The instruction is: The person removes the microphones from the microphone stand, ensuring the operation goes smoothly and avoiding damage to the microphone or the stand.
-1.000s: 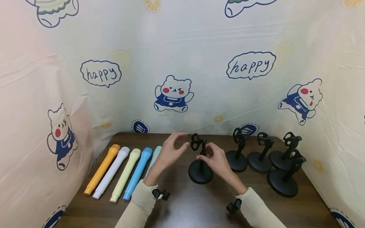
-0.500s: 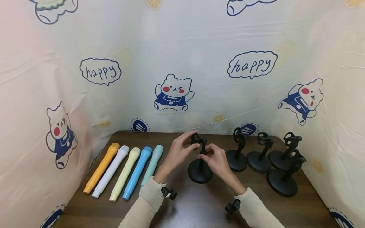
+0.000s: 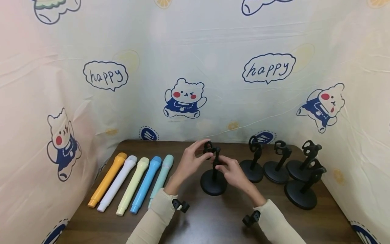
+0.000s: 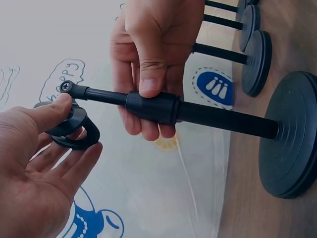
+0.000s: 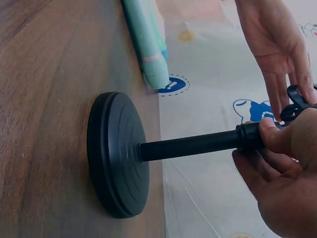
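A black microphone stand [image 3: 213, 184] with a round base stands upright on the table in the middle of the head view. My right hand [image 3: 235, 173] grips the thick collar [image 4: 152, 107] halfway up its pole, thumb on one side and fingers behind. At the top, my left hand [image 3: 191, 162] pinches the ring-shaped clip [image 4: 74, 126] between thumb and fingers. The left wrist view shows the thumb on the clip next to the screw joint [image 4: 66, 87]. In the right wrist view the round base [image 5: 119, 154] sits flat, and the right hand partly covers the clip.
Several toy microphones lie side by side at the left: orange [image 3: 107, 180], white [image 3: 117, 184], yellow [image 3: 133, 186], blue [image 3: 146, 185] and teal [image 3: 161, 179]. Several more black stands [image 3: 300, 194] stand at the right. A printed cloth [image 3: 219, 108] rises behind the wooden table [image 3: 201, 223].
My left hand has moved right from beside the stand and now pinches its clip. The right hand has shifted its fingers slightly on the pole. The stand stays in place.
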`<state>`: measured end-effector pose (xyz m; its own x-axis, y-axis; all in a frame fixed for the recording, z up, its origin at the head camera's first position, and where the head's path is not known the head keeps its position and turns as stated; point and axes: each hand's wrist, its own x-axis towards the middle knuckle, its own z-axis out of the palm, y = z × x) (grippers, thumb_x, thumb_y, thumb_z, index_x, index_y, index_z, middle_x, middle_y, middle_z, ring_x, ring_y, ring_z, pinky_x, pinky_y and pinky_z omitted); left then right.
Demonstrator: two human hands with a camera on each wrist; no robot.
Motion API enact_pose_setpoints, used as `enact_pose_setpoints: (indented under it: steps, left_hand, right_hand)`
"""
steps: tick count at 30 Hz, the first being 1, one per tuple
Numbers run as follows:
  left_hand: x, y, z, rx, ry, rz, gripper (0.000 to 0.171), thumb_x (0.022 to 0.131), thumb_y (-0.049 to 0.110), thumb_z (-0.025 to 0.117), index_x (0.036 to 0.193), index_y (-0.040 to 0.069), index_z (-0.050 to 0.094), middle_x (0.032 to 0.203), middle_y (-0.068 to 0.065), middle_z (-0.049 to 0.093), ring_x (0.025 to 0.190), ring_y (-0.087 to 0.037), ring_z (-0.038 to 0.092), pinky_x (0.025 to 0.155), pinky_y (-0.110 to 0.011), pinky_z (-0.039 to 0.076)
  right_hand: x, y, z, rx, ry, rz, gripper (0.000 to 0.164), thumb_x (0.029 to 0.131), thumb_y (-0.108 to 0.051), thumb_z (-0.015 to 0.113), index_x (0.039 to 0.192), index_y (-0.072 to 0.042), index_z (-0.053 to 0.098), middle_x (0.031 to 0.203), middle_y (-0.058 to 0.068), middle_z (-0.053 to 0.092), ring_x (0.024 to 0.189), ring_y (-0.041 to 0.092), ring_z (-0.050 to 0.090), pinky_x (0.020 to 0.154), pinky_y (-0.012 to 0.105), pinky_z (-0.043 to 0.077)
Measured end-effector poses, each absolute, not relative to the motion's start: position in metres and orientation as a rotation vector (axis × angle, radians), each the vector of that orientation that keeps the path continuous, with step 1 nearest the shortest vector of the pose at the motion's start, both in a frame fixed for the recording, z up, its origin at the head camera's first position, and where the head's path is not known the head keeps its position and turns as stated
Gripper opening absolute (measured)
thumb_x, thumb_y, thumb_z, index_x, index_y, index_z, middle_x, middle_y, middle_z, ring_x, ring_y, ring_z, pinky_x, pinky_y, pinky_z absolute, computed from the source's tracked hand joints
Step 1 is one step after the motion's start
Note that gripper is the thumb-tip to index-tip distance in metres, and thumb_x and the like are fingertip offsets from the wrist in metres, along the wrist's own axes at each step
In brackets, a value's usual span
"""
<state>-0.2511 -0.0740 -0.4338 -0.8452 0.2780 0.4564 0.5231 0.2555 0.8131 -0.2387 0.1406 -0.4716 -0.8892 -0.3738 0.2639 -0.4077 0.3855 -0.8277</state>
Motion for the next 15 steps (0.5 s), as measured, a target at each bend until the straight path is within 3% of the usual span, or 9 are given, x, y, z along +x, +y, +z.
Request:
enact_pose_setpoints:
  steps: [4, 8, 15]
  left_hand:
    - [-0.252, -0.074, -0.434, -0.751, -2.303, -1.629, 0.051, 0.098, 0.014, 0.077, 0.146, 0.016, 0.063, 0.128, -0.011, 0.07, 0.122, -0.027, 0.071, 0.103, -0.049, 0.06]
    - [-0.251, -0.074, -0.434, -0.747, -2.305, -1.626, 0.051, 0.097, 0.016, 0.078, 0.145, 0.018, 0.064, 0.127, -0.009, 0.071, 0.121, -0.025, 0.071, 0.103, -0.045, 0.061]
    - [-0.25, -0.074, -0.435, -0.736, -2.306, -1.617, 0.05, 0.096, 0.017, 0.079, 0.144, 0.018, 0.064, 0.127, -0.009, 0.071, 0.121, -0.024, 0.071, 0.103, -0.044, 0.06]
  right_hand:
    - [-0.24, 0.142, -0.473, 0.747, -2.605, 1.564, 0.033, 0.105, -0.007, 0.066, 0.137, -0.006, 0.066, 0.132, 0.015, 0.073, 0.124, 0.031, 0.07, 0.106, 0.054, 0.057]
    - [-0.24, 0.139, -0.473, 0.646, -2.622, 1.498, 0.038, 0.098, -0.018, 0.079, 0.133, -0.012, 0.066, 0.123, 0.008, 0.074, 0.115, 0.026, 0.072, 0.105, 0.055, 0.057]
    - [-0.237, 0.132, -0.472, 0.408, -2.623, 1.383, 0.044, 0.085, -0.024, 0.092, 0.116, -0.013, 0.064, 0.105, 0.002, 0.068, 0.096, 0.015, 0.069, 0.087, 0.036, 0.06]
